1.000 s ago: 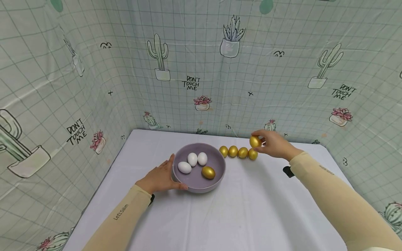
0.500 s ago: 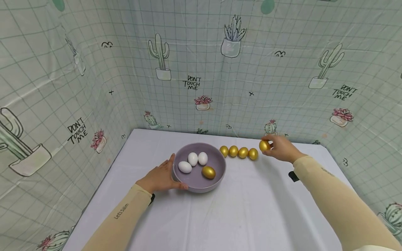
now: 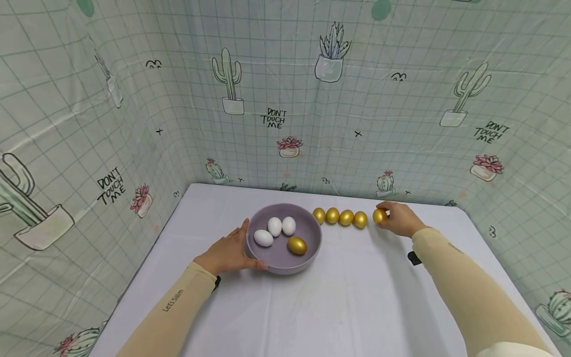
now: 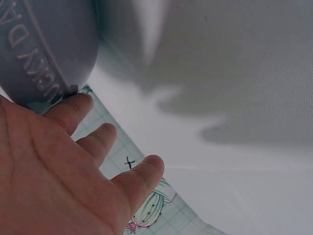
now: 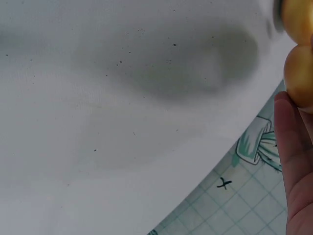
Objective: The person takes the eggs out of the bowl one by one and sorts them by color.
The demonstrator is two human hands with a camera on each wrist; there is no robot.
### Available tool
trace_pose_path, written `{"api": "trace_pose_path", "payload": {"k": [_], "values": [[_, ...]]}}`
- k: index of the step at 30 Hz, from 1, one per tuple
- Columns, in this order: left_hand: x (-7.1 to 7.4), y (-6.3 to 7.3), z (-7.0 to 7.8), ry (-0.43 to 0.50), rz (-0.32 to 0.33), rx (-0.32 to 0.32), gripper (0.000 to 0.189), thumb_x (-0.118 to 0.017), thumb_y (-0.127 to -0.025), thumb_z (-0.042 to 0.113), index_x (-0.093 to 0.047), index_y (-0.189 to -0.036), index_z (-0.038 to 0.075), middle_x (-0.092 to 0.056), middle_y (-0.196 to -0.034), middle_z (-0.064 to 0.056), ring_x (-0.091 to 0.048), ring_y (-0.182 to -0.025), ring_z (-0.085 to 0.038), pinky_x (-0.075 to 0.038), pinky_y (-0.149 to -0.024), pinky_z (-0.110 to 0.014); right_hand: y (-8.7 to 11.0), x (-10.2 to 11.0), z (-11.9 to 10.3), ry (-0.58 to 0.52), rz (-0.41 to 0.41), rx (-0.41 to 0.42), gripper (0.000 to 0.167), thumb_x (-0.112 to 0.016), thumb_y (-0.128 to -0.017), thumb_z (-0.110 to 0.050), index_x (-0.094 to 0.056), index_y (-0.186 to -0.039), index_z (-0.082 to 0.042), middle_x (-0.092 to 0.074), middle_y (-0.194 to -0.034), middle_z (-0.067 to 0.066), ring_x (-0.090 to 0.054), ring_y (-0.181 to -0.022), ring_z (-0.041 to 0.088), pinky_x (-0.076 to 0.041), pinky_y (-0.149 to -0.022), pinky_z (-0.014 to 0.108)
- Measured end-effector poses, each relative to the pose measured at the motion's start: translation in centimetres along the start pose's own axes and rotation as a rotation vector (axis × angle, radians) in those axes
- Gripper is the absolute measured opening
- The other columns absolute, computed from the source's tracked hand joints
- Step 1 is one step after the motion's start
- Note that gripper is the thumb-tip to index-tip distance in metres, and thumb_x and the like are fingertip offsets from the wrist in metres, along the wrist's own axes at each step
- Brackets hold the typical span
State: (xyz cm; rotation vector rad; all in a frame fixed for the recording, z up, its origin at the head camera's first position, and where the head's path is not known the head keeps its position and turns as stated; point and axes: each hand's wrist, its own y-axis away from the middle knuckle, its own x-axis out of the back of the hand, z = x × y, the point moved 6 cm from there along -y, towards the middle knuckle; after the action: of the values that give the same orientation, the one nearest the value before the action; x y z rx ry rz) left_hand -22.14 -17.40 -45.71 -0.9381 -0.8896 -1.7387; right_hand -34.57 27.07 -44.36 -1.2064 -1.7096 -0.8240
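A mauve bowl (image 3: 285,268) holds three white eggs (image 3: 274,226) and one gold egg (image 3: 297,245). My left hand (image 3: 229,252) rests against its left side, thumb along the near wall and fingers spread. Raised letters show on the bowl's outer wall (image 4: 39,58) in the left wrist view, where the fingers are extended and one fingertip meets it. With thumb and fingers, my right hand (image 3: 400,219) pinches another gold egg (image 3: 379,216) at the right end of a row, close over the table. The right wrist view shows that egg (image 5: 299,76) at its right edge.
Several gold eggs (image 3: 346,217) stand in a line from the bowl's right rim toward the right hand. A white cloth covers the table (image 3: 339,297). Behind it hangs a gridded curtain (image 3: 294,99) printed with cacti, meeting the table's back edge.
My right hand has carried the gold egg rightward and down, from above the row's end to a spot just right of it. The left hand and the bowl have stayed put.
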Motion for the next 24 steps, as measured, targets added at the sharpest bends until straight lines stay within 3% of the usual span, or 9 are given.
{"api": "trace_pose_path", "payload": {"k": [5, 24], "values": [[-0.2, -0.1, -0.1, -0.007, -0.007, 0.006, 0.141, -0.072, -0.067, 0.080, -0.002, -0.158, -0.002, -0.029, -0.157, -0.023, -0.025, -0.146, -0.036, -0.029, -0.111, -0.056, -0.4, -1.1, 1.0, 0.022, -0.028, -0.061, 0.056, -0.072, -0.087, -0.016, -0.054, -0.134, 0.009, -0.059, -0.126, 0.029, -0.057, -0.111, 0.041, -0.043, -0.098, 0.058], [-0.2, -0.1, -0.3, 0.004, -0.014, 0.019, 0.141, -0.072, -0.066, 0.080, -0.001, -0.159, 0.000, -0.026, -0.159, -0.021, -0.024, -0.147, -0.034, -0.026, -0.112, -0.057, -1.3, -2.7, 1.1, 0.028, -0.053, -0.095, 0.058, -0.074, -0.086, -0.018, -0.054, -0.133, 0.009, -0.059, -0.125, 0.029, -0.055, -0.112, 0.043, -0.041, -0.100, 0.059]]}}
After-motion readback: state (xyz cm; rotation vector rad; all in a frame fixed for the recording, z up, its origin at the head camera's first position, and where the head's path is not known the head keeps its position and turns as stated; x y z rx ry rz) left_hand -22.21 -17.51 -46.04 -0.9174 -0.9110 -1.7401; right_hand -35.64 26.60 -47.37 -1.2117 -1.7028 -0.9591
